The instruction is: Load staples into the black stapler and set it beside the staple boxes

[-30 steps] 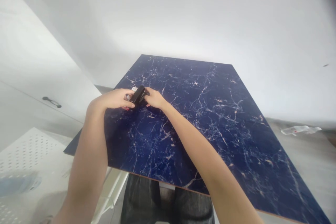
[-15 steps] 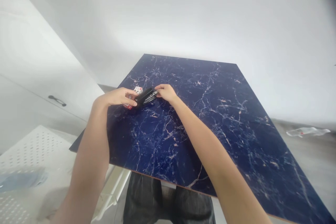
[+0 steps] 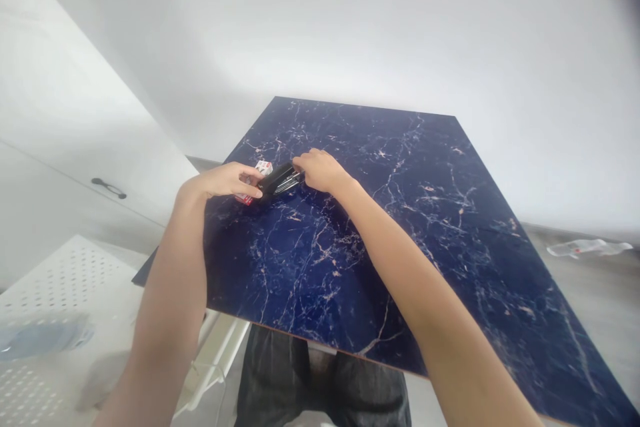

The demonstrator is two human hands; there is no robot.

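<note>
A black stapler (image 3: 278, 179) with silver metal parts lies on the dark blue marble-patterned table (image 3: 300, 267), slanting up to the right. My left hand (image 3: 231, 180) grips its left end between thumb and fingers. At its right end my right hand (image 3: 321, 169) is closed, knuckles up, and the fingertips are partly hidden behind the hand. Behind the stapler, close to my left fingers, sits a small red and white box (image 3: 263, 167), partly covered by my hand.
White walls (image 3: 380, 33) rise behind the table. On the left stand a white door with a black handle (image 3: 109, 187) and a white perforated surface (image 3: 75, 273) bearing a clear plastic bottle (image 3: 45, 335). Clear plastic wrapping (image 3: 589, 248) lies at right, beyond the table.
My right hand has turned knuckles up and closed further over the stapler's right end, covering more of the metal tip. My left hand keeps its grip, and the stapler has barely moved.
</note>
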